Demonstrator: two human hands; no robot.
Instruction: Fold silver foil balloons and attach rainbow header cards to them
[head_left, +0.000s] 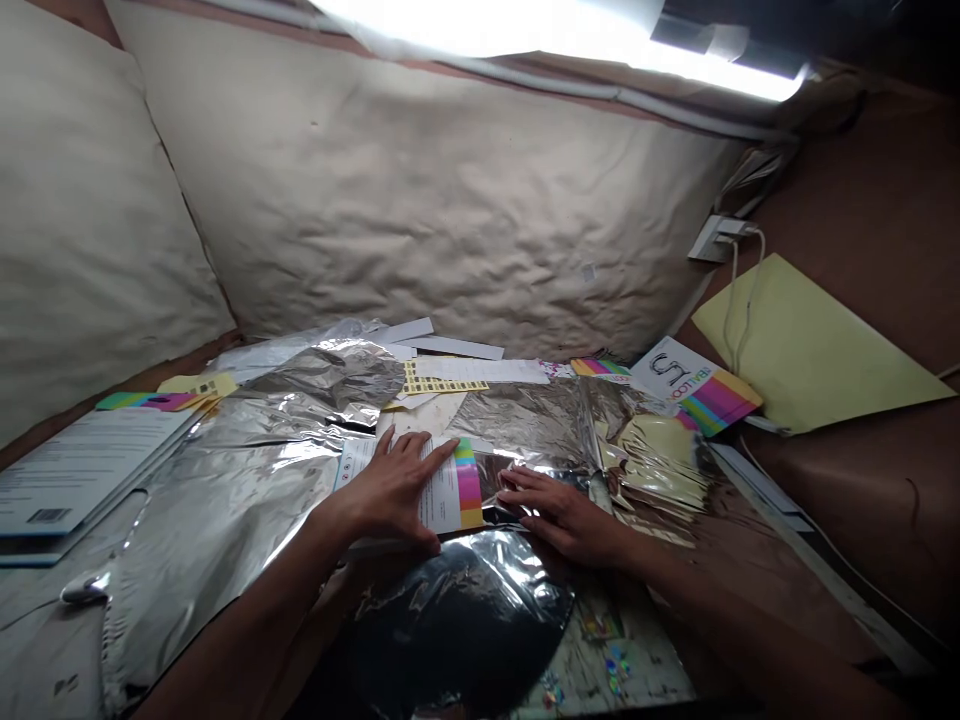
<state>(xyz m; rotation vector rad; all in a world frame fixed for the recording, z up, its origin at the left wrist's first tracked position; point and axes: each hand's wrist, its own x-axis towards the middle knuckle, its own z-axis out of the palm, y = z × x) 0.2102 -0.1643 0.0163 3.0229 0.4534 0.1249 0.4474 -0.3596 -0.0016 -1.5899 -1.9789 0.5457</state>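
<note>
My left hand (pixel 390 490) lies flat, fingers spread, on a white printed card with a rainbow-striped edge (pixel 442 500). My right hand (pixel 559 515) rests palm down on crinkled silver foil (pixel 525 430), its fingertips close to the card's striped edge. Below both hands bulges a round, dark-reflecting foil shape (pixel 457 620). More silver foil (pixel 225 510) spreads to the left, and a crumpled gold-toned foil part (pixel 660 465) lies to the right. Neither hand grips anything that I can see.
A stack of printed leaflets (pixel 82 470) lies at the left. Beyond the foil are loose papers and yellow sticker sheets (pixel 446 385). A rainbow-edged card (pixel 694 385) and a pale yellow folder (pixel 817 340) lie to the right. A padded cream wall (pixel 420 200) stands behind.
</note>
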